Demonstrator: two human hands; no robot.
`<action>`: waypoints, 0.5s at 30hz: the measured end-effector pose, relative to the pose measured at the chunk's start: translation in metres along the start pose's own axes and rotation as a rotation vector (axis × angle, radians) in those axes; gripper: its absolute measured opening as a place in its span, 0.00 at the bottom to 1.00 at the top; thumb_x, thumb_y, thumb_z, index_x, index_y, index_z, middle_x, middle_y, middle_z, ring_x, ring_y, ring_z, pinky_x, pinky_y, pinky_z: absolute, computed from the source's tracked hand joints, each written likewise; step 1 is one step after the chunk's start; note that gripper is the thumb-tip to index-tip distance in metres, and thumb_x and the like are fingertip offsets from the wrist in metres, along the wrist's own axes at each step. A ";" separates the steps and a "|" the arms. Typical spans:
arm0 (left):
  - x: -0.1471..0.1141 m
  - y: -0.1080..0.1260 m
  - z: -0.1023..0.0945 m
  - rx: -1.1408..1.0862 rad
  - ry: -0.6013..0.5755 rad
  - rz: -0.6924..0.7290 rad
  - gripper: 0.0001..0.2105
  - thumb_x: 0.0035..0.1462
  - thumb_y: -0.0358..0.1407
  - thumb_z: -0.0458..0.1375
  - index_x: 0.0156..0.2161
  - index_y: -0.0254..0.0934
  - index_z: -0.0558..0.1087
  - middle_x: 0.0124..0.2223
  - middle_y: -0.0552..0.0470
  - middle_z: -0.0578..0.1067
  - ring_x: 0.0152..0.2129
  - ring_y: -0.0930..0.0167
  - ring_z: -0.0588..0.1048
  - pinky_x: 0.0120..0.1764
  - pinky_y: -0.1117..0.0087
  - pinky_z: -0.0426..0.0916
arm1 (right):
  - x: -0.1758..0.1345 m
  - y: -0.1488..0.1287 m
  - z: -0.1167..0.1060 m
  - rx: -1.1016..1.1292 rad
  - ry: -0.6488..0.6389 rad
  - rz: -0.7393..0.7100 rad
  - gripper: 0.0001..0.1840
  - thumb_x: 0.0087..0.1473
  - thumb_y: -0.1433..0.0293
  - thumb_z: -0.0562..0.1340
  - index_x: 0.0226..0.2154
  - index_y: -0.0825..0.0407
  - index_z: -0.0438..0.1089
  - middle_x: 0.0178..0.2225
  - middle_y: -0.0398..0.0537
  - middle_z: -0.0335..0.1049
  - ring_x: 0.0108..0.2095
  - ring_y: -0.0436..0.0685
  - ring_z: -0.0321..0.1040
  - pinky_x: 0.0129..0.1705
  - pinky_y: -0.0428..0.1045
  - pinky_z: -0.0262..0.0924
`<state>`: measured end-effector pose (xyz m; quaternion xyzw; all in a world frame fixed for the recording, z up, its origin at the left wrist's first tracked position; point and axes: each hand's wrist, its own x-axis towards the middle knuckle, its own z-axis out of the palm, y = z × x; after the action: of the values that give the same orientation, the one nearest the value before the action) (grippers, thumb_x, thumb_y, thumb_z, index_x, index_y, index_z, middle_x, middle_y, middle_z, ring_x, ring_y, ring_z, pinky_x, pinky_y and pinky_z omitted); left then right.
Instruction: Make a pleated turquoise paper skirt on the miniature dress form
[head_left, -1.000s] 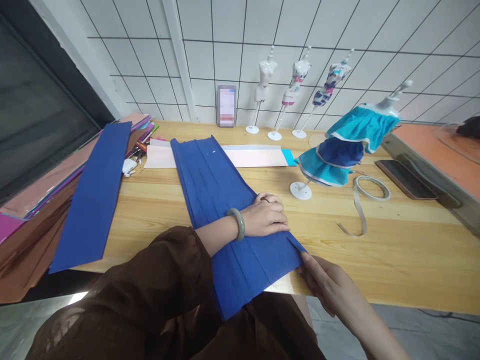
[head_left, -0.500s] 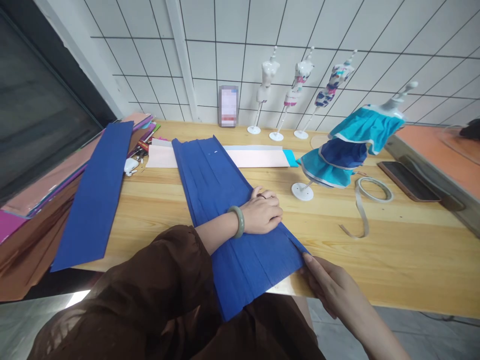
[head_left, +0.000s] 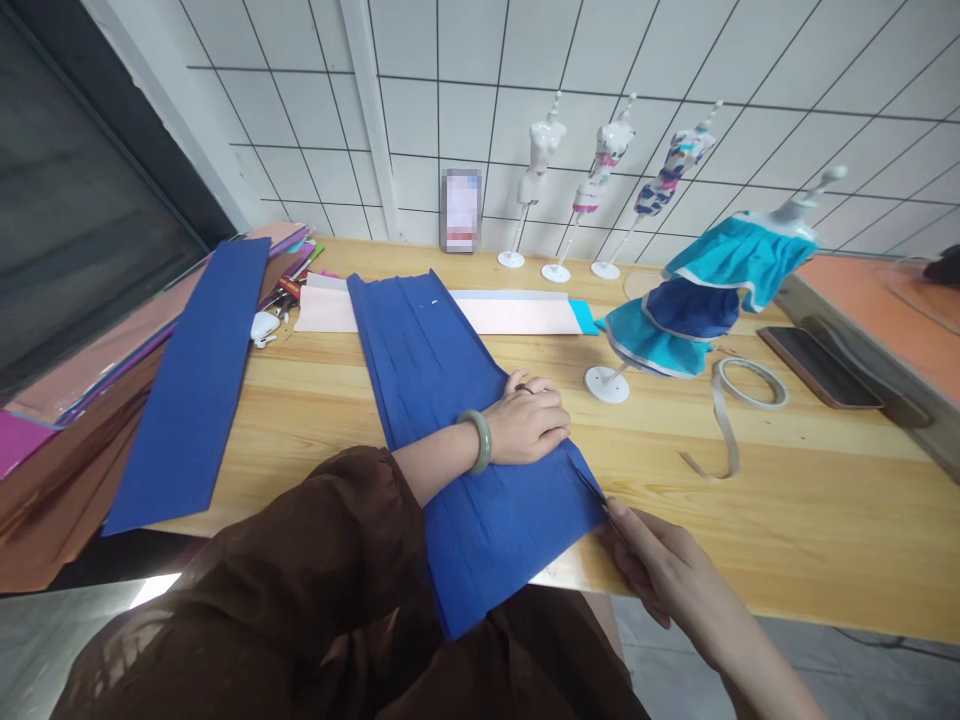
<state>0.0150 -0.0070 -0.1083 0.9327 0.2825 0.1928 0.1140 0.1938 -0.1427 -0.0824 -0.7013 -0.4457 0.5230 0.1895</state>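
A long sheet of blue crepe paper [head_left: 495,530], creased lengthwise, lies across the wooden table and hangs over its near edge. My left hand [head_left: 529,420] rests on top of it by its right edge, pressing it down with the fingers loosely laid out. At the sheet's lower right corner, my right hand [head_left: 652,560] is closed round what looks like a pair of scissors [head_left: 589,485]. Only a slim dark blade shows, lying along the paper's right edge; the handles are hidden in the hand.
Another blue paper strip [head_left: 191,390] lies on coloured sheets at the left. Behind stand a phone [head_left: 461,212], several small dress forms, and one form wearing a turquoise and blue paper dress [head_left: 697,300]. Tape [head_left: 752,382] and a dark phone [head_left: 820,367] lie right.
The dark blade now shows on top of the paper's right edge, where a raised fold was before. My left hand keeps its place on the sheet.
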 end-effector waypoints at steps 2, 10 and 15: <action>0.000 -0.001 0.001 -0.008 0.005 0.003 0.13 0.63 0.37 0.47 0.34 0.37 0.73 0.40 0.47 0.73 0.49 0.62 0.64 0.54 0.49 0.48 | -0.005 -0.001 -0.004 -0.020 0.003 -0.005 0.29 0.52 0.42 0.50 0.18 0.49 0.50 0.13 0.34 0.44 0.14 0.45 0.42 0.16 0.45 0.42; 0.000 -0.002 0.002 -0.058 -0.010 0.017 0.11 0.61 0.41 0.52 0.35 0.38 0.72 0.40 0.47 0.74 0.50 0.61 0.64 0.55 0.48 0.46 | -0.035 -0.002 -0.021 -0.123 0.014 0.100 0.30 0.52 0.42 0.49 0.24 0.51 0.63 0.12 0.34 0.43 0.13 0.46 0.39 0.17 0.46 0.40; -0.001 -0.005 0.004 -0.090 0.002 0.037 0.10 0.58 0.43 0.56 0.33 0.38 0.72 0.40 0.48 0.74 0.50 0.61 0.64 0.55 0.47 0.45 | -0.041 -0.006 -0.022 -0.136 0.039 0.032 0.29 0.52 0.43 0.51 0.22 0.51 0.61 0.14 0.35 0.45 0.15 0.46 0.41 0.18 0.45 0.43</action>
<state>0.0143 -0.0041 -0.1138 0.9316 0.2563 0.2085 0.1517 0.2094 -0.1687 -0.0469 -0.7296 -0.4653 0.4807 0.1414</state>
